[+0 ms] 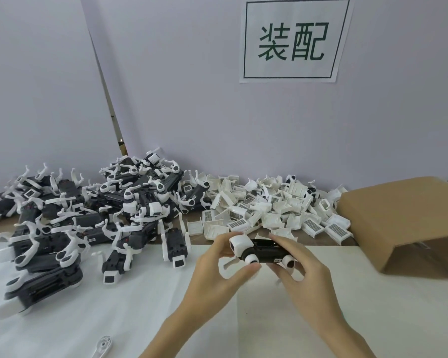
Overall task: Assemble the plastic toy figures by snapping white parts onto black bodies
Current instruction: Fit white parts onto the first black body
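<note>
Apparently glossy black body (265,250), rounded white cap (239,244)

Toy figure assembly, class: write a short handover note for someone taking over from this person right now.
Left hand and right hand both grip one toy figure above the white sheet; its white head is already on the black body.
Assembled figures are heaped at left.
Loose white parts are piled at the back, beside the cardboard box.
One stray white piece lies near the front edge.
Left: finish this figure, then use up the white parts.
</note>
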The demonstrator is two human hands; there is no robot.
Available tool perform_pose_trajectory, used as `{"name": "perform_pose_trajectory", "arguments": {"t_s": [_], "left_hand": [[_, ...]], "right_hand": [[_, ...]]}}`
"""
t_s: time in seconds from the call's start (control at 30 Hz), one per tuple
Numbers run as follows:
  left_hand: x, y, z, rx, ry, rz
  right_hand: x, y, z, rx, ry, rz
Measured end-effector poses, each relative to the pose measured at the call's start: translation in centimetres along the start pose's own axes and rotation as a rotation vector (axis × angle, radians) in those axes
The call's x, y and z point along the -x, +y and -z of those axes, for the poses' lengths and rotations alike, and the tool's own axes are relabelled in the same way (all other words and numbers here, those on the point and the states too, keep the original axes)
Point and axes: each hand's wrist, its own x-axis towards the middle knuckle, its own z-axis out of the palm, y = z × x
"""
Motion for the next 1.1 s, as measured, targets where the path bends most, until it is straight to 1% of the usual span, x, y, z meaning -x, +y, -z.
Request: {"name": "perform_pose_trajectory", "arguments": {"t_s": [0.1, 0.17, 0.23, 0.37, 0.5, 0.6, 0.7, 0.77, 0.87, 0.93, 1.0, 1.07, 1.1], "left_hand": [[-0.1, -0.6, 0.5, 0.156, -0.069, 0.003], [-0.1, -0.8, 1.1, 0.208, -0.112, 0.001], [-0.3, -1.1, 1.6, 0.169, -0.166, -0.044], [-0.7, -1.6, 2.2, -0.032, -0.232, -0.130], [-0.9, -2.0, 1.9, -0.143, -0.137, -0.099], [-1.0, -2.2, 2.0, -0.136, -0.107, -0.109], [-1.0, -1.9, 2.4, -0.044, -0.119, -0.090], [-0.8, -1.4, 2.2, 0.086, -0.104, -0.025], [-0.5, -0.4, 0.6, 0.267, 0.061, 0.086], [-0.3, -0.1, -0.6, 0.282, 0.160, 0.119], [-0.2, 0.1, -1.4, 0.261, 0.212, 0.126], [-0.2, 0.2, -1.5, 0.260, 0.211, 0.143], [-0.3, 0.2, -1.2, 0.266, 0.179, 0.155]], "right_hand": [[-0.3, 0.0, 1.1, -0.090, -0.153, -0.047], [-0.6, 0.2, 1.8, -0.098, -0.212, -0.070], [-1.0, 0.4, 2.2, -0.053, -0.196, -0.034], [-1.1, 0.5, 2.6, 0.081, -0.115, 0.125], [-1.0, 0.3, 2.2, 0.184, -0.101, 0.220], [-1.1, -0.2, 2.2, 0.186, -0.106, 0.215], [-1.1, -0.8, 2.5, 0.150, -0.129, 0.173], [-1.0, -1.1, 2.6, 0.072, -0.150, 0.096], [-0.8, -1.4, 2.1, -0.157, -0.189, -0.092], [-0.5, -1.4, 1.4, -0.252, -0.187, -0.181], [-0.4, -1.3, 1.0, -0.269, -0.180, -0.218], [-0.5, -1.2, 1.0, -0.279, -0.191, -0.234], [-0.7, -1.2, 1.3, -0.287, -0.200, -0.247]]}}
